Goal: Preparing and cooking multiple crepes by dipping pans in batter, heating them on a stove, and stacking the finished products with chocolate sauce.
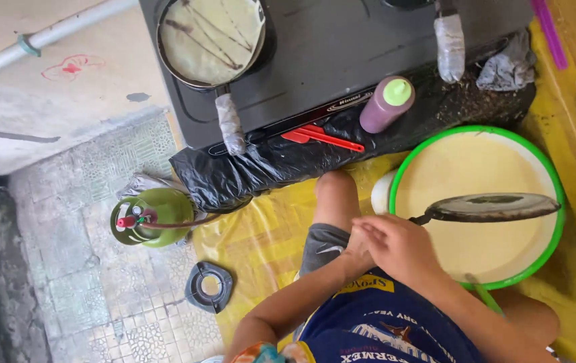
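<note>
My hands clasp the stiff, light pan's handle together, its disc hovering at three o'clock over slippery batter.

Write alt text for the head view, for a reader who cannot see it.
A seated person's two hands, the left hand and right hand, hold a small flat pan above a green-rimmed basin of pale batter. Beyond sits a stove with a crepe-filled pan, a purple squeeze bottle and a green gas cylinder.
</note>
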